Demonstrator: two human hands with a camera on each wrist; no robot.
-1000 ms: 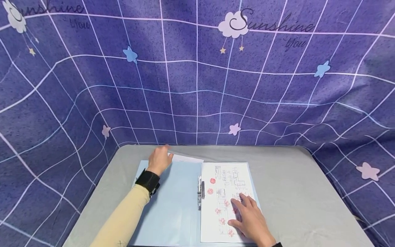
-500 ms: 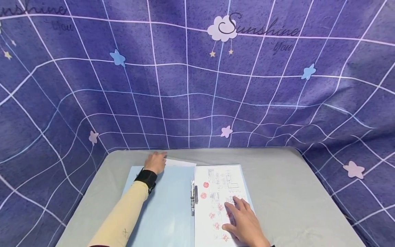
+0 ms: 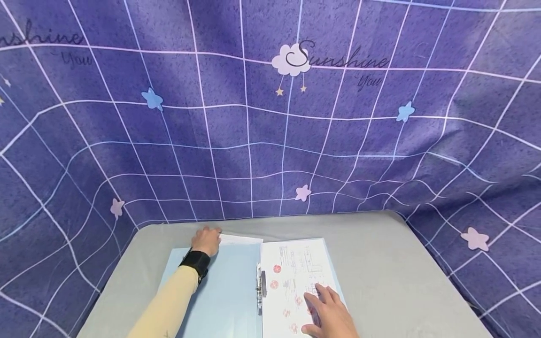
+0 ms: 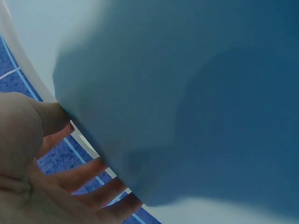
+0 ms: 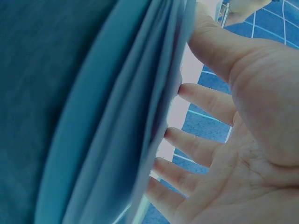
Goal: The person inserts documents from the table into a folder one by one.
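A light blue folder (image 3: 228,291) lies spread on the table, with a metal clip (image 3: 260,286) along its middle. My left hand (image 3: 207,241) is at the top edge of the folder's left cover; in the left wrist view its fingertips touch near the cover's edge (image 4: 100,156). Beside that hand, a white paper strip (image 3: 241,239) sticks out past the top edge. My right hand (image 3: 331,312) rests its spread fingertips on the printed sheet (image 3: 291,263) with red stamps, on the folder's right side. Its palm stays off the paper in the right wrist view.
A grey cloth covers the table (image 3: 389,281), which extends to the right of the folder. Behind and along the sides hangs a purple curtain (image 3: 270,159) with a grid, stars and clouds. A black band (image 3: 196,262) circles the left wrist.
The head view has shifted, so the table sits lower and further left. My left fingers, more bent before, have spread at the cover's top edge. The right hand stays on the printed sheet.
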